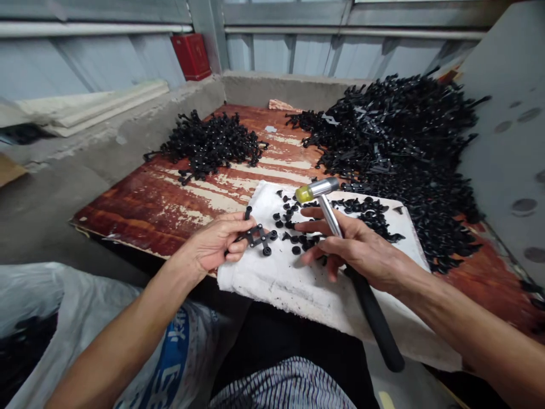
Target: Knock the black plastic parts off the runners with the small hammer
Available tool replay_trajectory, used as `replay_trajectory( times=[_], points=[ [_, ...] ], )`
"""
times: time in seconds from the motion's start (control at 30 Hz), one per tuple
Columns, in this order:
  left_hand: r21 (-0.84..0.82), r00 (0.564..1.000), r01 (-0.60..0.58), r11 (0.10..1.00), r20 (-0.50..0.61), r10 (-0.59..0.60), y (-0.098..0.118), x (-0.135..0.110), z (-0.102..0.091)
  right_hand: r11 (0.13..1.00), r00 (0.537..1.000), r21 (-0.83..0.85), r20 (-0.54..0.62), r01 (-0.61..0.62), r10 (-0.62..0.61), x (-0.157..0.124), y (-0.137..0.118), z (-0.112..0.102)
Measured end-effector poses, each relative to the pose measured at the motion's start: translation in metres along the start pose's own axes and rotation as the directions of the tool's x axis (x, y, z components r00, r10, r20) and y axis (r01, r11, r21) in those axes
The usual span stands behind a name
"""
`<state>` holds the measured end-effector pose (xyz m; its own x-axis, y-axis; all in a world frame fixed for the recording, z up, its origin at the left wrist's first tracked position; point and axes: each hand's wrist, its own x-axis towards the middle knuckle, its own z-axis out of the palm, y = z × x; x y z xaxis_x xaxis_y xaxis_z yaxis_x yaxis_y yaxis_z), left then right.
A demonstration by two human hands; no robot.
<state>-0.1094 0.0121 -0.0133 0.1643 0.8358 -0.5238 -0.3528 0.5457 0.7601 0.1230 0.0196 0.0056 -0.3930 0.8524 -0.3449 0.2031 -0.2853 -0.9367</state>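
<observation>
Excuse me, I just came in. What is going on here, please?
A person is at a stained wooden board. The left hand holds a small black plastic piece over a white cloth scattered with black bits. The right hand grips a yellow-tipped mallet. Large heaps of black plastic parts lie beyond.

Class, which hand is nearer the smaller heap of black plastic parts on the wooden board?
Left. The left hand is just below the heap in this view; the right hand is farther off, below the heap and to its right.
</observation>
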Motion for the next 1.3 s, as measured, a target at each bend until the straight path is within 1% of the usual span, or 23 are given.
replay_trajectory(
  times=[0.13,0.2,0.3,0.37,0.47,0.53,0.6,0.8,0.9,1.0,1.1,1.2,1.3],
  points=[
    [-0.019,1.0,-0.017,1.0,0.013,0.018,-0.001,0.0,0.001,1.0,1.0,-0.01,0.007,0.024,-0.023,-0.007,0.001,-0.001],
    [-0.016,0.999,-0.03,0.999,0.034,0.031,-0.003,0.001,0.001,0.999,0.999,-0.037,0.017,0.03,-0.029,-0.008,0.003,0.002],
    [-0.005,0.998,-0.044,0.999,0.045,0.044,-0.004,0.001,0.0,0.997,0.999,-0.063,0.0,0.052,-0.052,-0.007,0.006,0.007],
    [-0.01,0.998,-0.05,0.999,0.033,0.051,-0.004,0.0,-0.002,0.996,0.998,-0.067,0.008,0.065,-0.064,-0.005,0.006,0.01],
    [-0.025,0.998,-0.062,0.998,-0.006,0.062,-0.002,-0.002,-0.003,0.992,0.994,-0.097,0.074,0.083,-0.076,-0.002,0.005,0.012],
    [-0.03,0.998,-0.063,0.998,-0.023,0.063,-0.002,-0.002,-0.003,0.989,0.993,-0.126,0.101,0.081,-0.068,0.0,0.004,0.013],
    [-0.029,0.998,-0.056,0.998,-0.028,0.056,-0.003,-0.001,-0.002,0.988,0.993,-0.139,0.105,0.062,-0.047,0.002,0.005,0.013],
    [-0.045,0.998,-0.055,0.997,-0.046,0.053,-0.006,0.002,-0.002,0.996,0.999,-0.083,0.051,0.022,-0.018,0.007,0.005,0.014],
    [-0.043,0.998,-0.056,0.998,-0.031,0.054,-0.006,0.002,-0.004,0.998,0.997,-0.059,0.079,0.028,-0.023,0.007,0.003,0.015],
    [-0.009,0.998,-0.057,0.998,0.03,0.057,-0.007,0.0,-0.003,0.998,0.992,-0.054,0.124,0.038,-0.031,0.007,0.003,0.016],
    [0.024,0.997,-0.055,0.998,0.061,0.053,-0.007,-0.003,0.002,0.998,0.996,-0.033,0.082,0.051,-0.048,0.007,0.005,0.016],
    [0.056,0.999,-0.03,0.998,0.041,0.028,-0.008,-0.005,0.008,0.998,0.998,0.008,0.005,0.068,-0.068,0.005,0.006,0.016],
    [0.087,1.0,-0.024,0.996,0.019,0.022,-0.008,-0.006,0.011,0.997,0.997,-0.002,0.005,0.079,-0.079,0.003,0.006,0.016]
  ],
)
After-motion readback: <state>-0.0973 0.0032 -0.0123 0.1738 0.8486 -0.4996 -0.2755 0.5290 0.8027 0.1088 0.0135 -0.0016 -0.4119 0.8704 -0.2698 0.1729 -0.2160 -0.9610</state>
